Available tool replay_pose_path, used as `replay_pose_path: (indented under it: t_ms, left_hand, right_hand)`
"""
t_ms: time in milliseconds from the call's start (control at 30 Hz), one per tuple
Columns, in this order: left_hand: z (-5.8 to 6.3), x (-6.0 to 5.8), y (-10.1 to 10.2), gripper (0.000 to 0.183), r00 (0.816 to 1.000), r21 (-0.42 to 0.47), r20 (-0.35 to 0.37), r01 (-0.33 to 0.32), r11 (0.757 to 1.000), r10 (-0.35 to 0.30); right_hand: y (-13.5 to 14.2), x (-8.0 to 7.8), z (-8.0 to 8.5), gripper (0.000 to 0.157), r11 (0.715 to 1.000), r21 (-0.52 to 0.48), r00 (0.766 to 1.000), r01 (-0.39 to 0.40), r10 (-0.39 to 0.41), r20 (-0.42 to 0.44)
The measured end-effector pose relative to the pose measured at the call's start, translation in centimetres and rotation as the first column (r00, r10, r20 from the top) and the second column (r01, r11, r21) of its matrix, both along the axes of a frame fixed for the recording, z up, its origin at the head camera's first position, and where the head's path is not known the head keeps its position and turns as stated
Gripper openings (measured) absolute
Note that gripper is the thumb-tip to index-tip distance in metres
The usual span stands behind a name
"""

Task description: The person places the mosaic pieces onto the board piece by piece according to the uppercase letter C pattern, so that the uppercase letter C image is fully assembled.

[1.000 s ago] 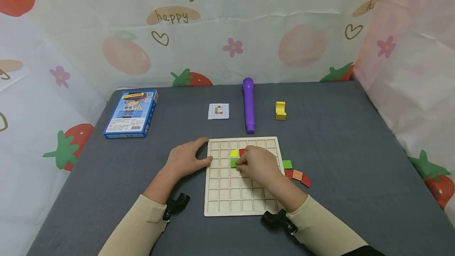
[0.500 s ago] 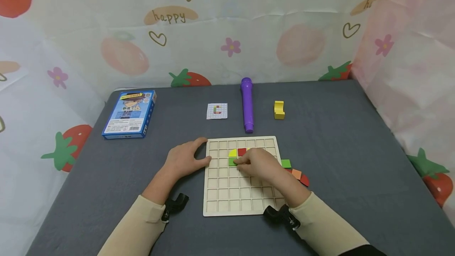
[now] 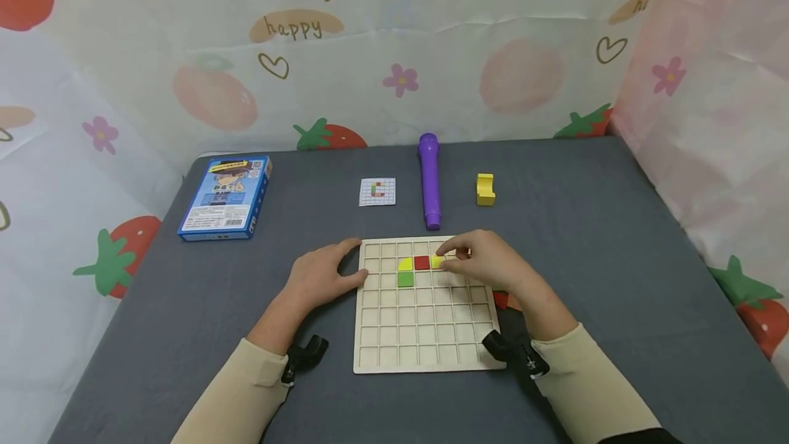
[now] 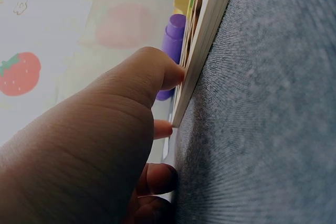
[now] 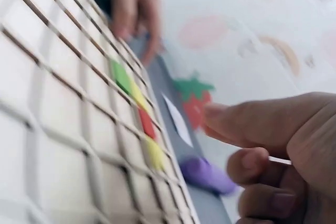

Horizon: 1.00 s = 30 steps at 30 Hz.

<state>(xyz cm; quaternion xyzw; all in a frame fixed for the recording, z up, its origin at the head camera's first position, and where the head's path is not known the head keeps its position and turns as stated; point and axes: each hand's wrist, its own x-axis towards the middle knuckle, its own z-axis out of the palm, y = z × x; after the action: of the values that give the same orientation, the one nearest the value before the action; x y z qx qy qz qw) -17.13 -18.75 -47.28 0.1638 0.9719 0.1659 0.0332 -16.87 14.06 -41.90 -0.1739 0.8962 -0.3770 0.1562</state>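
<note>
A pale wooden grid board (image 3: 407, 338) lies on the dark cloth. In its upper cells sit a yellow tile (image 3: 405, 264), a red tile (image 3: 422, 263), a second yellow tile (image 3: 437, 262) and a green tile (image 3: 405, 279) under the first yellow one. My left hand (image 3: 320, 278) rests against the board's left side, thumb on the edge and index finger at the top corner. The left wrist view has the thumb (image 4: 163, 72) touching the board's side. Above the second yellow tile hovers my right hand (image 3: 490, 259), thumb and index finger apart with nothing between them.
Red and orange tiles (image 3: 501, 300) lie right of the board, partly covered by my right wrist. Behind the board are a small pattern card (image 3: 377, 192), a purple marker-like stick (image 3: 430, 183) and a yellow block (image 3: 485, 190). A blue box (image 3: 224, 197) lies back left.
My right hand has lifted off the green tile and moved up and right, uncovering the green tile and the second yellow tile. My left hand stays against the board.
</note>
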Motion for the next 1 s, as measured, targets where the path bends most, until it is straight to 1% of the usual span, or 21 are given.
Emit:
replay_pose_path:
  t_ms: [67, 133, 200, 300, 433, 533, 600, 700, 867, 1000]
  left_hand:
    - [0.0, -0.1, 0.0, 0.072, 1.000, -0.004, -0.001, 0.003, 1.000, -0.003]
    - [0.0, -0.1, 0.1, 0.072, 1.000, -0.007, 0.001, 0.003, 1.000, -0.003]
    - [0.1, -0.1, 0.1, 0.072, 1.000, -0.010, 0.002, 0.004, 1.000, -0.004]
    - [0.2, 0.0, 0.0, 0.072, 1.000, -0.012, 0.001, 0.004, 1.000, -0.004]
    - [0.2, 0.1, 0.0, 0.072, 1.000, -0.010, 0.001, 0.000, 1.000, 0.000]
    - [0.1, 0.0, 0.0, 0.072, 1.000, -0.007, 0.003, -0.004, 1.000, 0.004]
    - [0.1, 0.0, 0.0, 0.072, 1.000, -0.007, 0.005, -0.006, 1.000, 0.006]
    - [0.1, 0.0, 0.1, 0.072, 1.000, -0.007, 0.008, -0.002, 1.000, 0.002]
    - [0.2, 0.0, 0.1, 0.072, 1.000, -0.005, 0.010, 0.000, 1.000, 0.000]
    - [0.2, 0.0, 0.0, 0.073, 1.000, -0.006, 0.011, -0.004, 1.000, 0.004]
  right_hand:
    - [1.6, -0.6, 0.1, 0.025, 1.000, 0.008, 0.999, -0.006, 0.006, 0.039]
    - [3.1, -1.1, 0.0, 0.024, 1.000, -0.001, 0.995, -0.009, 0.009, 0.098]
    - [4.5, -1.5, -0.1, 0.024, 1.000, -0.007, 0.988, -0.023, 0.024, 0.154]
    - [6.1, -1.7, -0.1, 0.024, 0.999, -0.009, 0.970, -0.049, 0.050, 0.239]
    - [7.3, -1.7, -0.1, 0.026, 0.995, 0.026, 0.947, -0.093, 0.081, 0.311]
    - [7.5, -1.8, -0.4, 0.026, 0.993, 0.054, 0.938, -0.110, 0.085, 0.335]
    - [7.5, -1.9, -0.6, 0.025, 0.992, 0.065, 0.938, -0.108, 0.080, 0.339]
    - [7.6, -2.1, -0.9, 0.023, 0.994, 0.076, 0.947, -0.083, 0.055, 0.317]
    - [7.8, -2.3, -1.4, 0.022, 0.998, 0.066, 0.975, -0.009, -0.006, 0.223]
    - [7.8, -2.4, -1.7, 0.023, 0.998, 0.053, 0.985, 0.044, -0.052, 0.164]
